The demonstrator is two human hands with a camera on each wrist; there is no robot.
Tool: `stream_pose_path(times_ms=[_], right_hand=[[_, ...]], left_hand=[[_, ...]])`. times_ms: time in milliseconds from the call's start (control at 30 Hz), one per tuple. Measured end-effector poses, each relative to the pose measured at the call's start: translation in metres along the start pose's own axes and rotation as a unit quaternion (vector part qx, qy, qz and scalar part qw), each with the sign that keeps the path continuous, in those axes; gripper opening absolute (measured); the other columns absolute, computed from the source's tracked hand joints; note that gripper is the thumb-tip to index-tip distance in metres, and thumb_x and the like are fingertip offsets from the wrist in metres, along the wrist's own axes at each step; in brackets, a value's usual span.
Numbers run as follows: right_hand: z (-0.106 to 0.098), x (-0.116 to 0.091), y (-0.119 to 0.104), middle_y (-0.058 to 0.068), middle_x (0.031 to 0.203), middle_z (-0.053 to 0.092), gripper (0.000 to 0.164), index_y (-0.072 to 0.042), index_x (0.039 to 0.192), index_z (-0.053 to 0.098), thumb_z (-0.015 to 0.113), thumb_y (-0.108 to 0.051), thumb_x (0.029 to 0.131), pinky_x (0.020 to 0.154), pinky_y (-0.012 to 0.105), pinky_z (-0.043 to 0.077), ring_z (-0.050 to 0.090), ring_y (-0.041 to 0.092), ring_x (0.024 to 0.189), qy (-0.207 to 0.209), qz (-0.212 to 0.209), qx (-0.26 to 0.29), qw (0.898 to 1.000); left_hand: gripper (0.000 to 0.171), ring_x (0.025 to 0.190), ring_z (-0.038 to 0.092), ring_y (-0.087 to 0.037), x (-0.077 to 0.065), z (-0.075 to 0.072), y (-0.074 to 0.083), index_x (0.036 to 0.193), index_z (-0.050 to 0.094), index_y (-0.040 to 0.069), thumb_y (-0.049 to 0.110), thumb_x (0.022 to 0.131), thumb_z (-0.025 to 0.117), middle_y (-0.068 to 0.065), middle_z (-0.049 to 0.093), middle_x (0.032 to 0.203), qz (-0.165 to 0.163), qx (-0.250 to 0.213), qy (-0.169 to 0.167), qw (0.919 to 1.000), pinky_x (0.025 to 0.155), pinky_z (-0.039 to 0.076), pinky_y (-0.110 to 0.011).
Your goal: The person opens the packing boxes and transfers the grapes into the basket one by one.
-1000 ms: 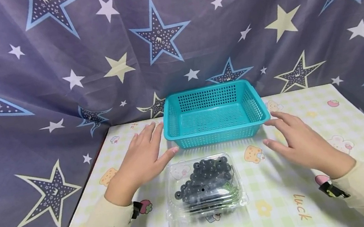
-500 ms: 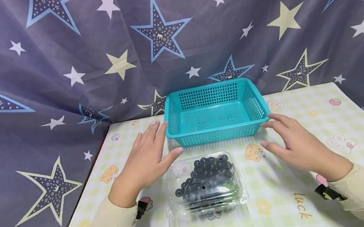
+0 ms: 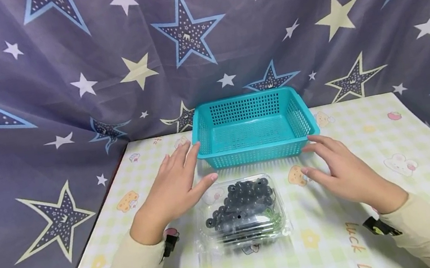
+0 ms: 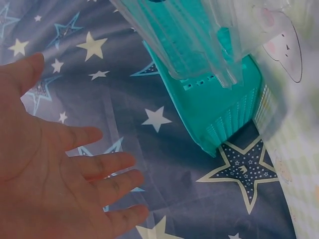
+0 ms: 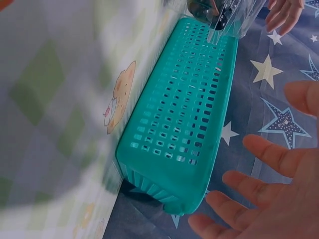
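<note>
In the head view a clear plastic clamshell box (image 3: pixel 206 235) sits on the table, holding a bunch of dark grapes (image 3: pixel 245 196) with green stems at its right. Behind it stands a turquoise perforated basket (image 3: pixel 258 147) with nothing inside. My left hand (image 3: pixel 170 187) hovers at the box's upper left, fingers spread and palm bare in the left wrist view. To the right, further from the box, my right hand (image 3: pixel 344 175) also has extended fingers and holds nothing. Its fingertips overlap the basket's front right corner in the head view.
A green-and-white checked tablecloth (image 3: pixel 325 256) with cartoon prints covers the table. Directly behind the basket hangs a dark curtain (image 3: pixel 101 44) with star patterns, which also runs along the left side. Black straps circle both wrists.
Both hands have drawn slightly inward, the right one more clearly leftward. The box and basket keep their places, while the head view has shifted a little.
</note>
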State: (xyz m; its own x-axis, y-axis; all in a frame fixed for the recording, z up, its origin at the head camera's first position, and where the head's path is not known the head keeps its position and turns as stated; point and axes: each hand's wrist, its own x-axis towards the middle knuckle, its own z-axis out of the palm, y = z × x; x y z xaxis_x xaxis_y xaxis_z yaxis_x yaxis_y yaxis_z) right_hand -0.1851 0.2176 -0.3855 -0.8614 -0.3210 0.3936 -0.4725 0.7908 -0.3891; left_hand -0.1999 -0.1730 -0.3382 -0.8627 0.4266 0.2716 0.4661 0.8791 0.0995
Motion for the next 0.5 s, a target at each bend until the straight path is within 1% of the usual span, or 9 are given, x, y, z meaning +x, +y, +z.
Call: stream_pose_path(times_ms=[233, 500], right_hand=[[0.0015, 0.0023, -0.0018, 0.008, 0.148, 0.037, 0.04, -0.021, 0.123, 0.054, 0.061, -0.042, 0.09, 0.104, 0.056, 0.03, 0.034, 0.034, 0.135, -0.003, -0.008, 0.008, 1.0], [0.0049, -0.0004, -0.0023, 0.005, 0.147, 0.037, 0.041, -0.022, 0.125, 0.053, 0.06, -0.042, 0.091, 0.104, 0.056, 0.03, 0.034, 0.032, 0.135, -0.016, -0.002, 0.032, 0.999]], left_hand=[[0.084, 0.145, 0.02, -0.028, 0.0024, -0.0001, 0.0029, 0.153, 0.012, 0.026, 0.074, 0.088, 0.032, -0.009, 0.02, 0.157, 0.003, -0.009, 0.002, 1.0, 0.112, 0.017, -0.058], [0.081, 0.145, 0.018, -0.027, 0.002, 0.0035, 0.0052, 0.153, 0.01, 0.029, 0.072, 0.089, 0.033, -0.009, 0.019, 0.157, 0.002, -0.017, -0.007, 0.9998, 0.113, 0.016, -0.056]])
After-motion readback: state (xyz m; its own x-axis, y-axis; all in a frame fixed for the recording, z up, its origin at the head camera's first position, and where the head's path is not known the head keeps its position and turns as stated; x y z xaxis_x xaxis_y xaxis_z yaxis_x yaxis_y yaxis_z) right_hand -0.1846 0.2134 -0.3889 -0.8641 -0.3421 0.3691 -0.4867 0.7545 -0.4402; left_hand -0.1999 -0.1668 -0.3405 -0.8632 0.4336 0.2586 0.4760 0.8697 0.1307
